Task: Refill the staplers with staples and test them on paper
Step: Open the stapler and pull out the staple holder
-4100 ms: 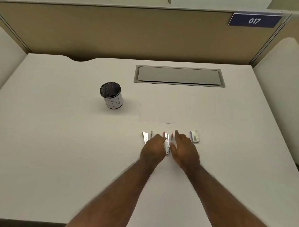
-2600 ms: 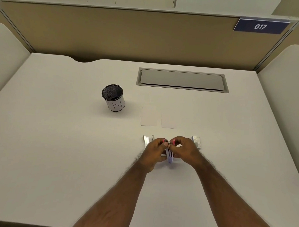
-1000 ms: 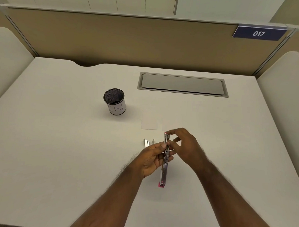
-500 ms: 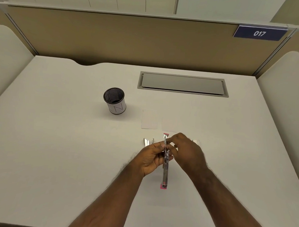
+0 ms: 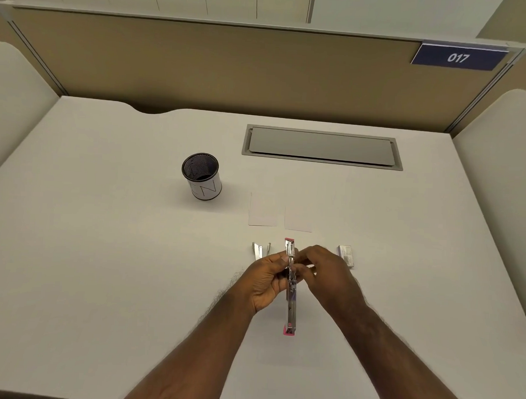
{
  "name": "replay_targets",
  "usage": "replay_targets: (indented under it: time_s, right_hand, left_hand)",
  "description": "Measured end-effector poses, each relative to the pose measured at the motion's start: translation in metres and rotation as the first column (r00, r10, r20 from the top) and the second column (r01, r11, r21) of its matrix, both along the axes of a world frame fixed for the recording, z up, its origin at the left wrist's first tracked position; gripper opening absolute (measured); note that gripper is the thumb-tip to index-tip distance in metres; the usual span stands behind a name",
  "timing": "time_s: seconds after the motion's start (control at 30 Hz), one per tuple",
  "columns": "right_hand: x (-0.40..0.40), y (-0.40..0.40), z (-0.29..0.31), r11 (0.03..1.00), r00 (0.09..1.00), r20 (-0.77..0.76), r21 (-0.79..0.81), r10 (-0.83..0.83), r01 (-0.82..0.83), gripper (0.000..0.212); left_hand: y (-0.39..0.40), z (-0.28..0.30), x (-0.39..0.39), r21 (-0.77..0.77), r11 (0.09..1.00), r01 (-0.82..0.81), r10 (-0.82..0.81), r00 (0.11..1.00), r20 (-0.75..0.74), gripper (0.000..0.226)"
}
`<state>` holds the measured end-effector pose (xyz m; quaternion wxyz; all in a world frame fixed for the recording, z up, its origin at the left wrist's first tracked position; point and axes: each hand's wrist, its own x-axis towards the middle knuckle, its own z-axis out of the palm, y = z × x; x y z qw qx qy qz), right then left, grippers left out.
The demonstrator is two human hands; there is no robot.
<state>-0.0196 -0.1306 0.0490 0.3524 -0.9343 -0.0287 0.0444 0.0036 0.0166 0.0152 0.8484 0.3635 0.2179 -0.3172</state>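
Note:
A pink stapler [image 5: 290,309] is swung fully open into one long metal strip above the desk, its pink ends pointing away from me and toward me. My left hand [image 5: 265,282] grips it at the hinge. My right hand [image 5: 324,274] pinches the same middle part from the right; whether it holds staples I cannot tell. A second stapler [image 5: 260,250], white and half open, lies on the desk left of my hands. A small staple box [image 5: 346,255] lies to the right. Two white paper slips [image 5: 263,210] [image 5: 298,219] lie just beyond.
A mesh pen cup [image 5: 202,177] stands at the centre left of the white desk [image 5: 87,252]. A grey cable hatch [image 5: 321,147] is set into the desk at the back. Beige partition walls enclose the desk on three sides.
The pink stapler has been lifted off the desk and swung fully open. In the last second my right hand closed in on its middle part.

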Motion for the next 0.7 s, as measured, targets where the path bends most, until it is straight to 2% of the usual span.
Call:
replay_targets:
  time_s: [0.1, 0.23, 0.33, 0.4, 0.47, 0.6, 0.7]
  right_hand:
    - [-0.004, 0.001, 0.0, 0.998, 0.997, 0.06, 0.051, 0.038, -0.041, 0.008]
    - [-0.014, 0.001, -0.002, 0.992, 0.993, 0.088, 0.089, 0.082, -0.09, 0.014]
    - [-0.014, -0.004, 0.003, 0.982, 0.997, 0.055, 0.176, 0.06, -0.068, 0.025]
    - [-0.01, -0.006, 0.006, 0.975, 0.996, 0.087, 0.221, 0.0, -0.019, 0.021]
    - [-0.004, -0.009, 0.007, 0.989, 0.99, 0.139, 0.15, -0.025, 0.004, 0.019]
    - [0.002, -0.012, 0.01, 0.999, 0.997, 0.07, -0.004, 0.032, -0.032, 0.025]
    - [0.001, -0.011, 0.012, 0.99, 0.994, 0.08, -0.126, 0.069, -0.059, 0.025]
  left_hand:
    - [0.003, 0.0, 0.003, 0.036, 0.997, -0.062, 0.062, 0.998, -0.009, 0.028]
    - [0.006, 0.005, 0.008, 0.056, 0.998, -0.031, 0.031, 0.999, 0.008, 0.03]
    - [0.008, 0.009, 0.006, 0.042, 0.999, 0.004, -0.005, 1.0, 0.024, 0.028]
    - [0.007, 0.009, 0.006, 0.026, 0.999, 0.02, -0.021, 0.999, 0.04, 0.029]
    - [0.004, 0.008, 0.005, 0.031, 0.999, 0.029, -0.03, 0.998, 0.05, 0.029]
    - [0.001, 0.01, 0.005, 0.027, 0.998, 0.062, -0.063, 0.996, 0.068, 0.026]
    - [0.001, 0.013, 0.005, 0.004, 0.997, 0.076, -0.076, 0.995, 0.064, 0.026]
